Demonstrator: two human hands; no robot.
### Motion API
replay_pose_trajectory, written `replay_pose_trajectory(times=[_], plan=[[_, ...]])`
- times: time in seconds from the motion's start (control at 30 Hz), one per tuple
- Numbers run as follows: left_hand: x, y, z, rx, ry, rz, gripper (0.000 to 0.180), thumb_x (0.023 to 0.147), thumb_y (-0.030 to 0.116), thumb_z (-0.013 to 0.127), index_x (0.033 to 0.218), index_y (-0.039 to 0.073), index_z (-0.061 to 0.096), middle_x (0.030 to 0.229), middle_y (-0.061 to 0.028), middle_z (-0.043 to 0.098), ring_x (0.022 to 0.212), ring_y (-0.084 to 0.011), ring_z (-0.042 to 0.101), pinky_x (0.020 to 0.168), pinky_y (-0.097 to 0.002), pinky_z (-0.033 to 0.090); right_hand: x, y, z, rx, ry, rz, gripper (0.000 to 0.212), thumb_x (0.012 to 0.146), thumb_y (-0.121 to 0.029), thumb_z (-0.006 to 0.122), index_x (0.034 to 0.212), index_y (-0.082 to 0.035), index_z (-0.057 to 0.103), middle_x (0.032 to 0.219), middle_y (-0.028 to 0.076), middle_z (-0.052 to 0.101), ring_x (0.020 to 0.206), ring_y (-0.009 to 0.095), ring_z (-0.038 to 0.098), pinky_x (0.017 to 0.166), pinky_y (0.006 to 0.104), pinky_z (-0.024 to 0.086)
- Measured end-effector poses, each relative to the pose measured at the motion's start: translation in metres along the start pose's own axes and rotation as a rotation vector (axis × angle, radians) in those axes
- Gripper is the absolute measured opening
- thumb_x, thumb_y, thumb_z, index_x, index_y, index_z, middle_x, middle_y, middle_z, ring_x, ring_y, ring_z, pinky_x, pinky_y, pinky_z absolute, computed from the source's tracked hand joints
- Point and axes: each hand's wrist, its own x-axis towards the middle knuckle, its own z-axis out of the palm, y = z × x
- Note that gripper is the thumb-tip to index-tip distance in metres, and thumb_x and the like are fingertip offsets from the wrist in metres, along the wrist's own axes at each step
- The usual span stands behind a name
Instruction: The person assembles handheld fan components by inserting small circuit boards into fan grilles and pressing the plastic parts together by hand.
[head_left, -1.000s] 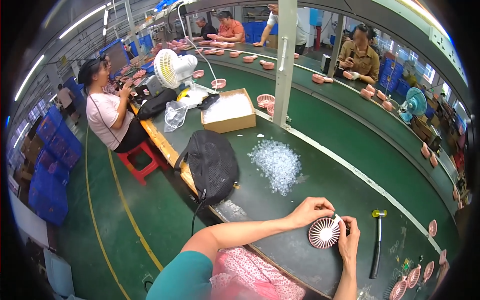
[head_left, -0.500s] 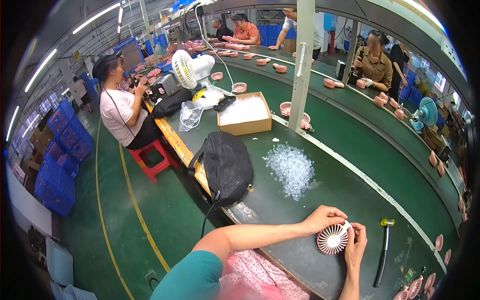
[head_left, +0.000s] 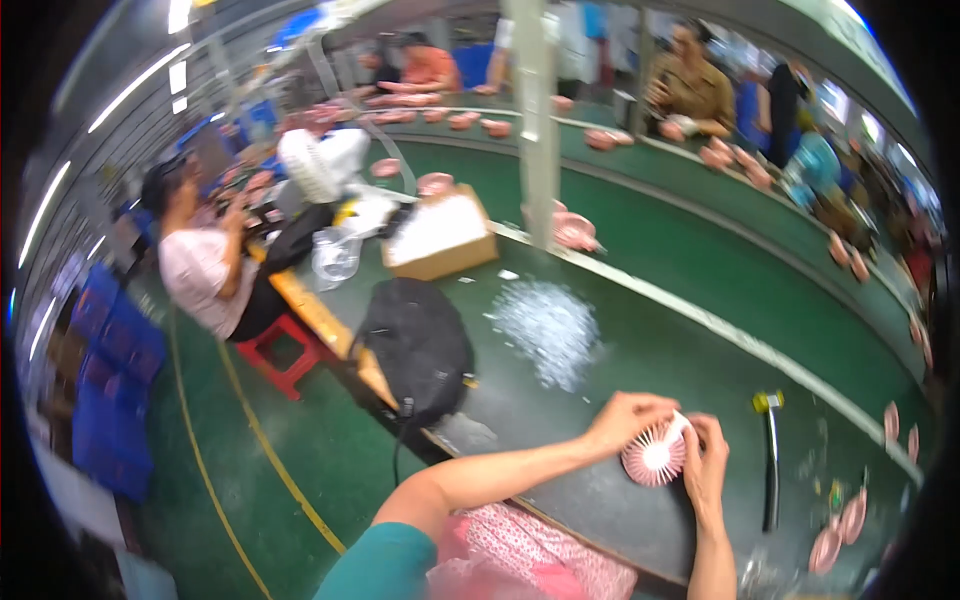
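Observation:
Between my hands is a small pink fan grille (head_left: 654,456) with slats radiating from a pale centre. A short whitish part shows at its upper right, between my fingertips. My left hand (head_left: 628,420) is closed, its fingertips pinching at the grille's upper edge. My right hand (head_left: 706,462) is curled around the right side of it. To the right lies a hammer (head_left: 771,460) with a yellow head and black handle. Beyond my hands a pile of small clear plastic pieces (head_left: 548,330) is spread on the dark bench (head_left: 560,490). The picture is blurred by motion.
A black mesh bag (head_left: 415,350) and an open cardboard box (head_left: 445,262) stand on the bench to the left. A white post (head_left: 538,140) rises beyond the pile. More pink fan parts (head_left: 840,532) lie at lower right. People work along the curved conveyor (head_left: 640,165).
My head view has turned, so the bench and its contents appear further left, and the picture is blurrier. Both hands keep their hold on the fan grille.

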Motion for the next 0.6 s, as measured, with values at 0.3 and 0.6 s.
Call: replay_pose_trajectory(times=[0.3,0.6], plan=[[0.004,0.025,-0.003,0.078,0.01,-0.015,0.024,0.097,0.017,0.062,0.113,0.001,0.071,0.109,-0.0074,0.071,0.095,-0.0111,0.066,0.086,-0.0255,0.052,0.017,0.01,0.006,-0.032,0.033,-0.083,0.016,0.095,-0.008,0.061,0.105,0.005,0.059,0.093,0.016,0.071,0.086,0.024,0.071,0.074,0.033,0.057],[0.001,0.014,-0.002,-0.14,-0.032,-0.039,0.017,0.091,0.008,0.068,0.106,-0.001,0.066,0.095,-0.0064,0.07,0.085,-0.0107,0.066,0.076,-0.024,0.054,0.008,-0.005,-0.003,-0.051,-0.015,-0.195,0.017,0.095,-0.015,0.062,0.104,-0.002,0.063,0.093,0.016,0.07,0.084,0.032,0.07,0.071,0.0376,0.055]])
